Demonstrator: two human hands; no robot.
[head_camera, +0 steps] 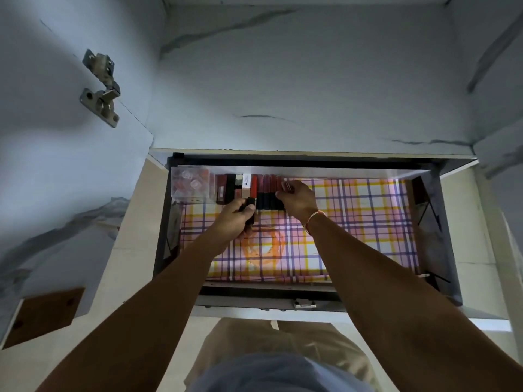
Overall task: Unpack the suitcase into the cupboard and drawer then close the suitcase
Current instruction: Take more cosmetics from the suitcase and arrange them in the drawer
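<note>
Head view shows your left hand (236,215) gripping a dark stick (250,213) and your right hand (300,199) pinching a small reddish stick (287,185) at the end of the row of sticks (256,190) along the back of the open drawer (430,222). Nudge that tight row while you slot these in and the sticks may roll out of line across the checked liner (353,222).

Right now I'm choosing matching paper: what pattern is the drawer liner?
Plaid: purple, pink and yellow lines on white liner, seen in the head view.

Dim marbled cupboard walls (297,80), pale tiled floor (133,193).
</note>
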